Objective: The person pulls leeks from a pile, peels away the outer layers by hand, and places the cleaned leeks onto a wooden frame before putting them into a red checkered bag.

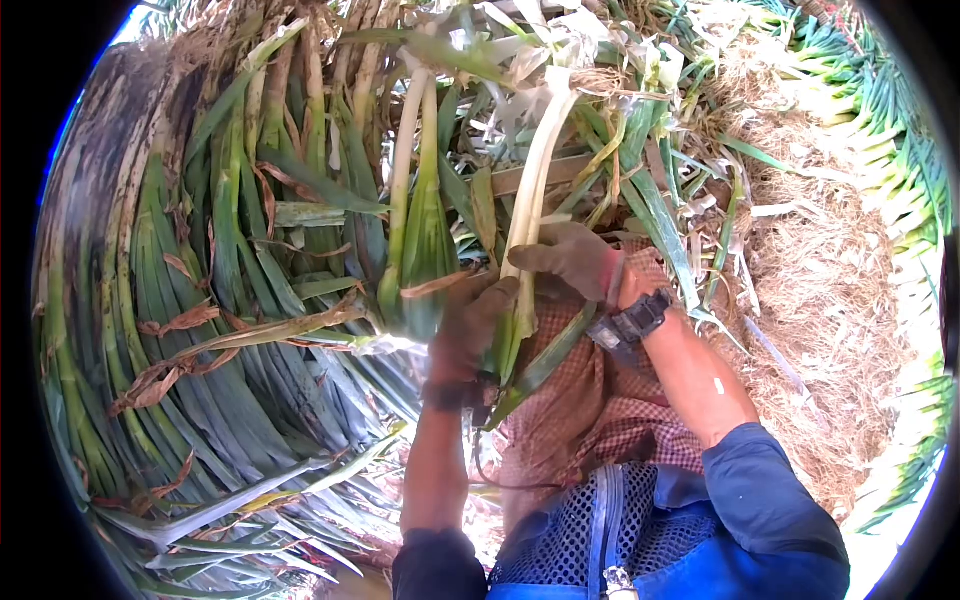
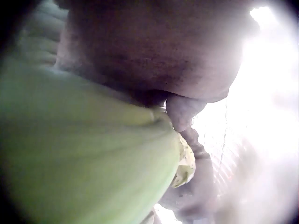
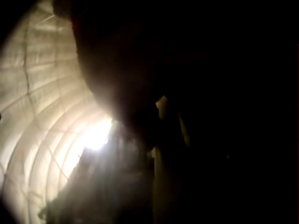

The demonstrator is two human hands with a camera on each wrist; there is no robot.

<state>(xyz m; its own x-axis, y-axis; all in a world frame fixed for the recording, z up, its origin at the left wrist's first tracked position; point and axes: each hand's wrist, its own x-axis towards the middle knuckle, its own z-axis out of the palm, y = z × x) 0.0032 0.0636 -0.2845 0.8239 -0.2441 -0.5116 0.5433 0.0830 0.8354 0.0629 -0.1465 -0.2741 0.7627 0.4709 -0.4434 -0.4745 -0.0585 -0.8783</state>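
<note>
A long green onion (image 1: 537, 165) with a white stalk and stringy roots at its top end stands slanted before the person's lap. The gloved left hand (image 1: 462, 325) grips it low, where the stalk turns green. Just above and to the right, the gloved right hand (image 1: 575, 262) pinches the same stalk, its fingertips at the white part. Close up in the left wrist view, the smooth green onion (image 2: 93, 154) fills the lower left below the gloved left hand (image 2: 149, 51). The right wrist view is mostly dark, hiding the right hand's fingers.
A thick heap of untrimmed green onions (image 1: 230, 260) with dry brown leaves lies on the left. Loose leaf scraps (image 1: 655, 205) are scattered at centre right. Beyond them is a mat of stringy roots (image 1: 800, 270), edged by a curved row of green onions (image 1: 905, 200).
</note>
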